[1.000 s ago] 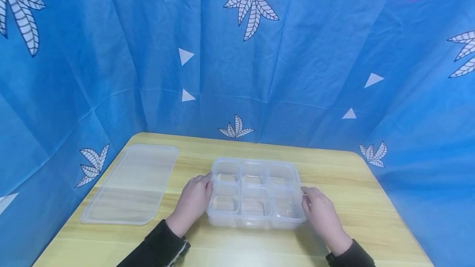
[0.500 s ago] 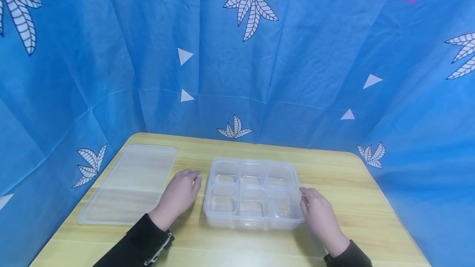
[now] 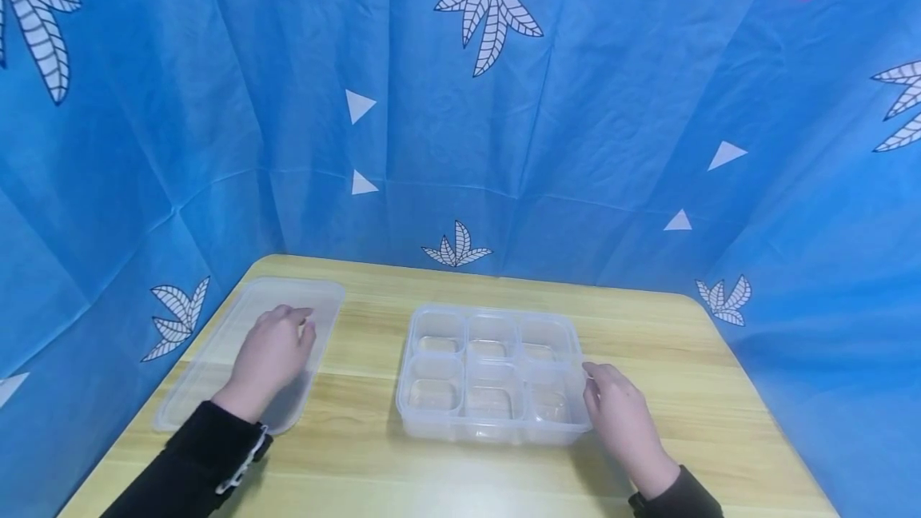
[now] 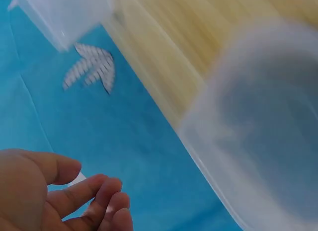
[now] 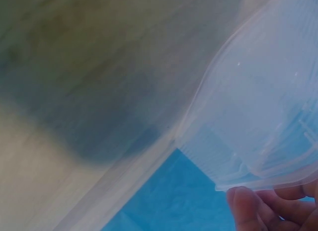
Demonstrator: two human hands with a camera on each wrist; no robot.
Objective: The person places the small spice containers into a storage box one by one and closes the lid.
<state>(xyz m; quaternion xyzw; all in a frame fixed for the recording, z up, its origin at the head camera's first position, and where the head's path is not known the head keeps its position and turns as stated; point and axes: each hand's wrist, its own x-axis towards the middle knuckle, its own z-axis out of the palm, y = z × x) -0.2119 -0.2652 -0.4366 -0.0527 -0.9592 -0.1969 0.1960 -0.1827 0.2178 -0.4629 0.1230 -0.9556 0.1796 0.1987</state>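
Observation:
A clear plastic storage box [image 3: 492, 430] with several small compartments stands on the table. My right hand [image 3: 624, 422] is at its right side, thumb and fingers at the rim; in the right wrist view the fingertips [image 5: 243, 198] hold the edge of the box [image 5: 258, 102]. Flat on the left of the table lies a translucent rectangular lid [image 3: 216, 374]. Above that lid is my left hand [image 3: 269, 354], its fingers loosely bent and nothing in them. The left wrist view shows the lid [image 4: 248, 141] blurred, apart from the fingers [image 4: 79, 193].
The light wooden table [image 3: 360, 454] has rounded far corners. A blue patterned curtain [image 3: 576, 118] hangs close behind it and along both sides. Bare wood lies between the lid and the box.
My left hand has let go of the box's left side and moved left until it is over the lid. The right hand stays at the right rim; box and lid have not moved.

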